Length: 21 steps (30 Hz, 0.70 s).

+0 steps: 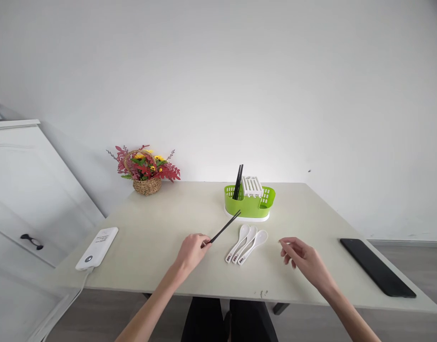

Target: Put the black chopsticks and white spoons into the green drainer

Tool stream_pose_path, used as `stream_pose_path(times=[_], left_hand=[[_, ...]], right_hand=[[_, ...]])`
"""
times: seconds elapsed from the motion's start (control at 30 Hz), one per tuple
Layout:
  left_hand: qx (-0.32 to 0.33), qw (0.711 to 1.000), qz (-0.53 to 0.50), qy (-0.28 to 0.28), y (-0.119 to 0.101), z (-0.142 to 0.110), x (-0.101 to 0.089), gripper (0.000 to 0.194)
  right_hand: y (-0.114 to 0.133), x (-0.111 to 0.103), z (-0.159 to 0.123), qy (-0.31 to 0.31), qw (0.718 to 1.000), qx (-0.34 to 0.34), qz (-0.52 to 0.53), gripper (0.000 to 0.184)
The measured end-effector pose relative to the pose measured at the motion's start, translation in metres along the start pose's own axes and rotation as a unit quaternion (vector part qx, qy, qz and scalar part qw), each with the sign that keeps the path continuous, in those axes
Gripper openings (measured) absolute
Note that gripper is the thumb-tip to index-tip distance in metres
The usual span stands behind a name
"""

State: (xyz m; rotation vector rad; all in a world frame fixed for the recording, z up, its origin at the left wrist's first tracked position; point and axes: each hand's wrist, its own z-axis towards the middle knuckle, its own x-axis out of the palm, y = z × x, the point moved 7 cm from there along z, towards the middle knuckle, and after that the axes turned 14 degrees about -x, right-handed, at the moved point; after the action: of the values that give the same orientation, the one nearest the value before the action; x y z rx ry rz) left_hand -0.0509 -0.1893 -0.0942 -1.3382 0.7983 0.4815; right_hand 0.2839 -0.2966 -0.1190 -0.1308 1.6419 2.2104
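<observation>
My left hand point(193, 252) is closed round the near ends of dark chopsticks point(225, 227), whose tips point away to the right toward a green utensil caddy point(247, 207). More black chopsticks point(238, 183) stand in the caddy's left compartment. A white slotted rack point(252, 186) sits over its middle. Three white spoons point(246, 244) lie side by side on the table between my hands, bowls toward the caddy. To the right of the spoons my right hand point(299, 256) hovers with loosely bent fingers apart, holding nothing.
A wicker basket of artificial flowers point(147, 184) stands at the back left of the table point(175, 209). Near the left edge lies a white power bank point(97, 249) with a cable. A black phone point(377, 267) rests by the right edge. A white cabinet point(33, 190) borders the left side.
</observation>
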Motion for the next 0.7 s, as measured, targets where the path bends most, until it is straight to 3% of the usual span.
stream_pose_path(times=[0.17, 0.4, 0.53, 0.7], left_hand=[[0.014, 0.985, -0.162, 0.05, -0.001, -0.011, 0.01, 0.029], [-0.001, 0.97, -0.233, 0.07, 0.001, -0.023, 0.023, 0.03], [-0.004, 0.964, -0.259, 0.068, 0.004, -0.027, 0.019, 0.032], [-0.003, 0.961, -0.269, 0.058, 0.012, -0.03, 0.019, 0.033]], right_hand=[[0.052, 0.042, 0.031, 0.092, 0.994, -0.057, 0.027, 0.048], [0.133, 0.095, 0.08, 0.18, 0.967, -0.176, -0.041, 0.052], [0.159, 0.111, 0.088, 0.199, 0.955, -0.215, -0.05, 0.041], [0.171, 0.12, 0.087, 0.187, 0.953, -0.234, -0.054, 0.04]])
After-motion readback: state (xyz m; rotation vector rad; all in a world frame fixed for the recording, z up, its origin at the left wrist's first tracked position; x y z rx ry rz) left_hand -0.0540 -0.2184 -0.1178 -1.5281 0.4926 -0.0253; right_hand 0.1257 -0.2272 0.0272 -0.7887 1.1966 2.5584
